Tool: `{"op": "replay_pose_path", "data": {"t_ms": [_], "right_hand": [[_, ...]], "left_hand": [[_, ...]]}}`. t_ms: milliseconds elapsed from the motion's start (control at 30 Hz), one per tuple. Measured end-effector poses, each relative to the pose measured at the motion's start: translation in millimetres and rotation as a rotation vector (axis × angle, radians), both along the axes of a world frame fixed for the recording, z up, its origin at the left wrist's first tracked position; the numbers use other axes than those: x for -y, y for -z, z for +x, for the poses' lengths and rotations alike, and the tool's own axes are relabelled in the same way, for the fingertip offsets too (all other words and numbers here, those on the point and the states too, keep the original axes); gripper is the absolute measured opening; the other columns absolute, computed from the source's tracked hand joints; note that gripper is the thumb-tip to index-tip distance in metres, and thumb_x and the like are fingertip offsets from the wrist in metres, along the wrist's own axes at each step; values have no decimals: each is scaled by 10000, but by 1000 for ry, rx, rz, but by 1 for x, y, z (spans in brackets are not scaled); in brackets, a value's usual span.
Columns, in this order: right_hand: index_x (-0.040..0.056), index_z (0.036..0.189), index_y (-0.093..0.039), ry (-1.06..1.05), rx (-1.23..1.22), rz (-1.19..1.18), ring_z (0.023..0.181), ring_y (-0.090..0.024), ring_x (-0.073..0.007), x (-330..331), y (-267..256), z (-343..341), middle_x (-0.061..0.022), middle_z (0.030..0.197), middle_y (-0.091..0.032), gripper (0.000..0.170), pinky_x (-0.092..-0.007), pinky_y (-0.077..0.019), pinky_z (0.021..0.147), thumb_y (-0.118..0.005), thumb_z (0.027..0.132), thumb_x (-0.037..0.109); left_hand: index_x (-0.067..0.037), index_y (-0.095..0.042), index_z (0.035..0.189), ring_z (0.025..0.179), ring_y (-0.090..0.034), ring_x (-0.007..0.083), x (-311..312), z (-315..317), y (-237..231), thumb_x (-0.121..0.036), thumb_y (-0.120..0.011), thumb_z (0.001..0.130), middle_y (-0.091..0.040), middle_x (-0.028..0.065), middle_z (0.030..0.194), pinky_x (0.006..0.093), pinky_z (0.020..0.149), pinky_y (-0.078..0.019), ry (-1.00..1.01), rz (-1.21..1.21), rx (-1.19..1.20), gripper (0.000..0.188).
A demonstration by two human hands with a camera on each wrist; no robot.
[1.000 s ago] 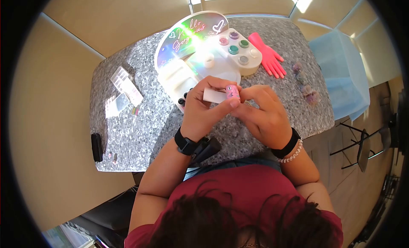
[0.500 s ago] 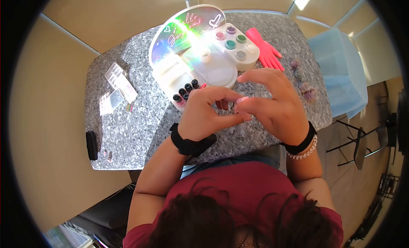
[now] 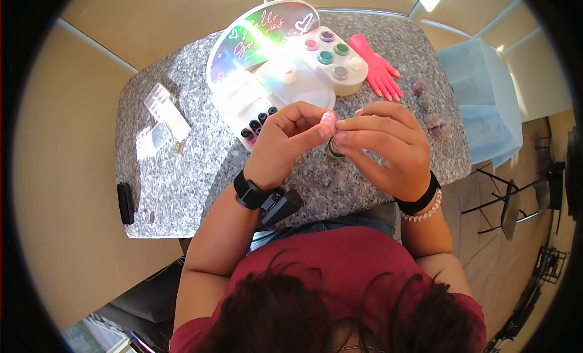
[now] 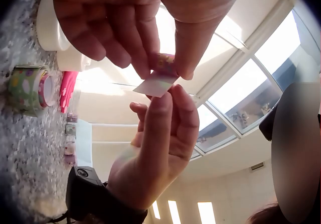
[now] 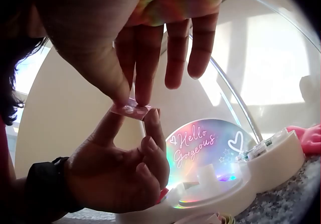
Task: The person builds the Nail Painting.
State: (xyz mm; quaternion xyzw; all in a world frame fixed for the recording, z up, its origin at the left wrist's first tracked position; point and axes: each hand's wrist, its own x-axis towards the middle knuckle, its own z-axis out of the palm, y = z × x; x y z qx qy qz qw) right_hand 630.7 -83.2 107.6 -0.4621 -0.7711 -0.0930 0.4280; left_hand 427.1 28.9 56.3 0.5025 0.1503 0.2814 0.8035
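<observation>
A small pink patterned strip (image 3: pixel 328 118) (image 4: pixel 165 63) (image 5: pixel 131 109) is held up above the table. My left hand (image 3: pixel 282 137) (image 4: pixel 135 23) (image 5: pixel 120 169) pinches it between thumb and fingers. On the other side, my right hand (image 3: pixel 388 143) (image 4: pixel 160 148) (image 5: pixel 125 48) pinches its edge, other fingers spread. A pale, whitish part (image 4: pixel 154 85) of the strip shows between both hands' fingertips in the left wrist view. Below the hands, a green patterned roll (image 3: pixel 334 149) (image 4: pixel 25 89) stands on the table, partly hidden by fingers in the head view.
Behind the hands stands a white "Hello Gorgeous" station (image 3: pixel 316 86) with glitter pots and black-capped bottles (image 3: pixel 255 125). A pink hand form (image 3: pixel 379 74) lies right of it. Small rolls (image 3: pixel 432 119) sit further right; clear cases (image 3: pixel 161 107) lie left on the granite table (image 3: pixel 182 201).
The right hand's fingers parted from the strip's area half a second ago and have closed back on it. The long white piece seen a second ago shows less, and the green roll has come into view.
</observation>
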Motion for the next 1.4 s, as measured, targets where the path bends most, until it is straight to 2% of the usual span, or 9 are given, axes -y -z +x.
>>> {"op": "replay_pose_path", "data": {"t_ms": [167,267,333,433,633,933,1100,1300,1400], "right_hand": [[123,1092,-775,67,-51,-107,992,-739,-300,4,1,-6,-43,1053,-786,321,-419,-594,873,-920,810,74],[117,1093,-761,101,-28,-145,973,-734,-310,5,1,-5,-57,1033,-770,318,-414,-592,865,-895,815,39],[111,1083,-757,116,-57,-164,960,-729,-313,5,2,-1,-62,1024,-764,307,-406,-592,856,-881,817,21],[87,1073,-754,211,-210,-311,911,-716,-297,9,5,7,-72,1049,-766,254,-387,-584,800,-851,848,17],[87,1074,-780,148,-366,-622,854,-703,-246,13,19,6,-73,1045,-780,167,-385,-562,724,-809,914,47],[96,1091,-804,128,-190,-560,1089,-738,-345,10,36,10,-95,1176,-800,197,-458,-582,985,-816,899,54],[88,1375,-760,113,-99,-622,1368,-650,-406,19,31,9,-173,1533,-674,451,-491,-534,1142,-816,928,107],[2,1628,-534,151,288,-632,1605,-451,-425,31,45,-3,-231,1679,-536,759,-515,-396,1303,-814,979,278],[-28,1624,-518,198,254,-576,1597,-463,-414,27,37,-6,-242,1665,-545,772,-530,-370,1321,-819,972,256]], "left_hand": [[-54,-736,1207,1063,-719,129,5,3,6,-214,-744,1106,-780,32,1145,328,1005,-559,58,41,-116,189],[-53,-669,1417,1257,-700,187,4,4,14,-297,-795,1070,-746,87,1358,361,1119,-526,195,24,-122,442],[-70,-463,1664,1476,-583,246,10,8,9,-427,-851,1011,-621,141,1590,418,1245,-431,143,42,20,839],[-100,-262,1776,1591,-462,279,6,5,4,-530,-868,968,-490,173,1718,463,1327,-319,100,212,-107,1098],[-94,-323,1753,1599,-449,299,8,4,3,-592,-798,1007,-500,192,1709,474,1342,-299,50,190,-106,1015],[-52,-402,1695,1585,-464,280,7,3,3,-558,-707,1088,-521,191,1689,454,1322,-347,57,123,-108,847],[-49,-435,1673,1584,-465,266,7,3,4,-523,-694,1107,-535,178,1677,445,1327,-335,67,113,-99,782],[-28,-451,1658,1598,-451,264,7,5,7,-519,-685,1113,-549,178,1665,440,1342,-306,48,129,-103,771],[-17,-454,1655,1607,-443,272,7,5,6,-520,-684,1113,-545,183,1669,445,1350,-293,38,121,-84,774]]}}
